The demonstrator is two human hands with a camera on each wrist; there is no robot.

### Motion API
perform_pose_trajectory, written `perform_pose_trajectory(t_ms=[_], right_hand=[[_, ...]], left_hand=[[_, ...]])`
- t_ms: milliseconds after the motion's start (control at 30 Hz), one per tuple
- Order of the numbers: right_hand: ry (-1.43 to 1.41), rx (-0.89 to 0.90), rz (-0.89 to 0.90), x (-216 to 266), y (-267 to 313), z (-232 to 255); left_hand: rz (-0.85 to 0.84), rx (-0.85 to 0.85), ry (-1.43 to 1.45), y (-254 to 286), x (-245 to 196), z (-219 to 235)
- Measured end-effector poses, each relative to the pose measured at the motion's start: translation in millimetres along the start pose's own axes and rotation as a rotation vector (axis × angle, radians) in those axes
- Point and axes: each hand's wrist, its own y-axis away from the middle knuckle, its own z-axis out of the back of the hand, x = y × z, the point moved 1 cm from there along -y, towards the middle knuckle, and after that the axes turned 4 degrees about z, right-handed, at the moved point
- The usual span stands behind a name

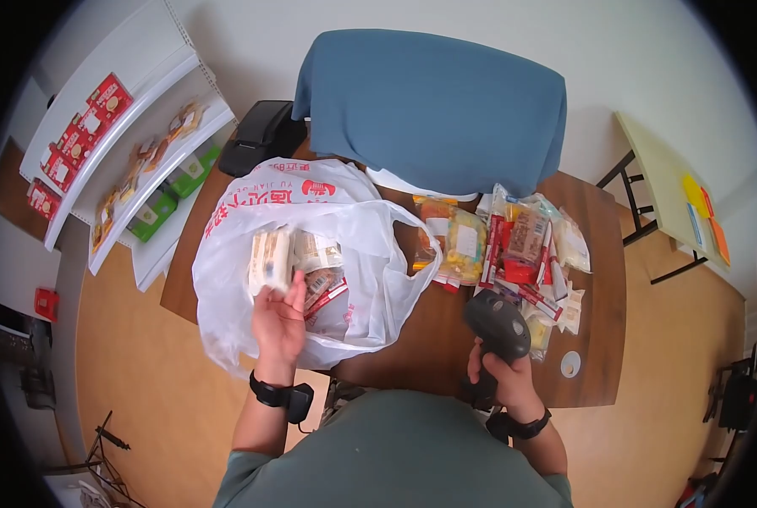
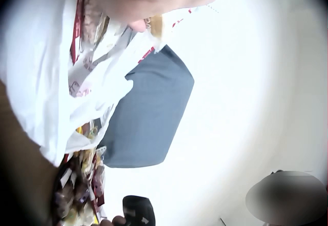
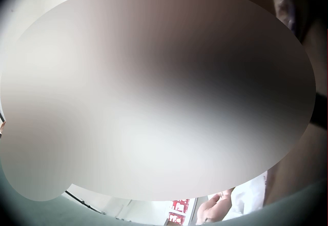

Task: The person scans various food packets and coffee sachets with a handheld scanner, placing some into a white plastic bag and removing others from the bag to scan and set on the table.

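My left hand (image 1: 279,330) is over the mouth of a large white plastic bag (image 1: 226,296) with red print. Its fingers grip the near end of a pale, wrapped sandwich-like pack (image 1: 271,256). Inside the bag lie another wrapped pack (image 1: 319,251) and a brown pack with a red-striped label (image 1: 321,286). In my right hand (image 1: 515,381) is a black handheld barcode scanner (image 1: 498,324), its head tilted toward the table's far side. The left wrist view also shows the scanner (image 2: 137,210) low down. A blurred patch covers most of the right wrist view.
A pile of packaged snacks (image 1: 526,241) lies on the brown table (image 1: 395,360), right of the bag. Behind stands something under a blue cloth (image 1: 429,102), with a black device (image 1: 264,135) beside it. White shelves (image 1: 154,102) with goods stand left; a folding table (image 1: 666,186) stands right.
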Motion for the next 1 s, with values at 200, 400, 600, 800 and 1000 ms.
perform_pose_trajectory(t_ms=[200,400,600,800,1000], right_hand=[[0.021,0.04,0.008,8.6,-2.9,-7.4],[0.032,-0.036,-0.002,8.7,6.3,0.9],[0.018,-0.058,-0.01,0.6,5.5,8.7],[0.007,-0.038,0.033,2.1,1.6,4.6],[0.003,-0.052,0.036,-4.1,5.4,11.3]], left_hand=[[0.379,0.392,-0.373,1.9,15.9,-0.9],[0.035,0.517,-0.743,6.8,23.4,-20.9],[-0.962,0.458,-1.611,-45.8,-25.8,-57.6],[-0.774,0.43,-2.349,-77.3,-34.8,-72.3],[-0.705,0.364,-2.43,-103.6,-24.2,-52.6]])
